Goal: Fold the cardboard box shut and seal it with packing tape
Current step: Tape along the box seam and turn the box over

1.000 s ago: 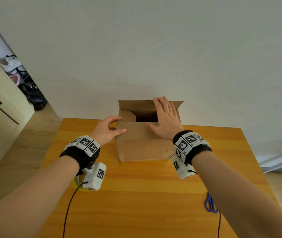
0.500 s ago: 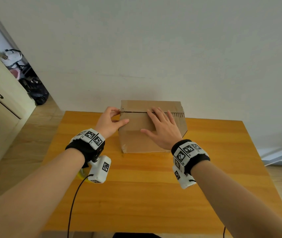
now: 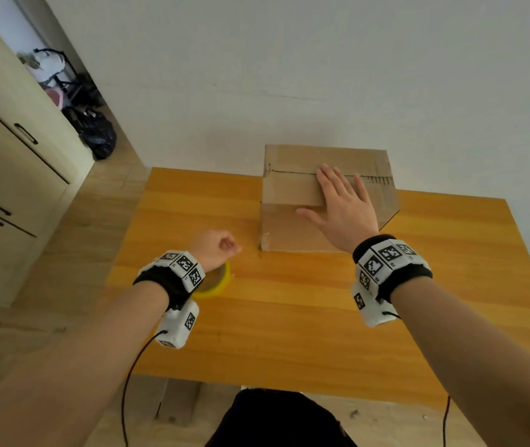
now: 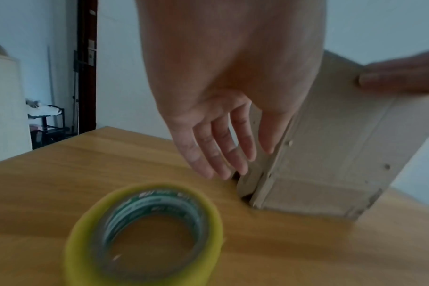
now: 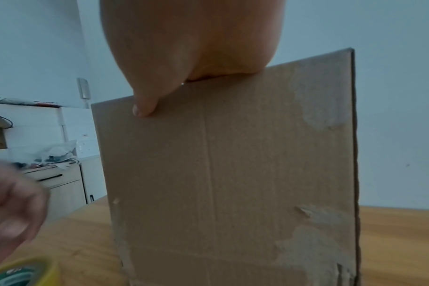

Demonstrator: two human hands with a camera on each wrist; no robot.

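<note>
A brown cardboard box (image 3: pixel 289 191) stands at the far side of the wooden table (image 3: pixel 289 317), its top flaps folded down with a seam across the top. My right hand (image 3: pixel 342 204) lies flat on the top flaps, fingers straight, thumb over the front edge (image 5: pixel 142 108). A yellow roll of packing tape (image 3: pixel 215 283) lies flat on the table, left of the box; it is large in the left wrist view (image 4: pixel 145 232). My left hand (image 3: pixel 218 248) hovers just above the roll, empty, with fingers hanging down loosely (image 4: pixel 220 151) beside the box's left corner (image 4: pixel 306 154).
A beige cabinet (image 3: pixel 5 162) stands left of the table, with a rack and dark bags (image 3: pixel 95 137) behind it. The white wall (image 3: pixel 289 75) is right behind the box. Cables hang from both wrist cameras.
My left hand left the box's left edge and drew back toward me, over the tape roll. The right hand stayed pressed on the closed flaps, which were open a second ago.
</note>
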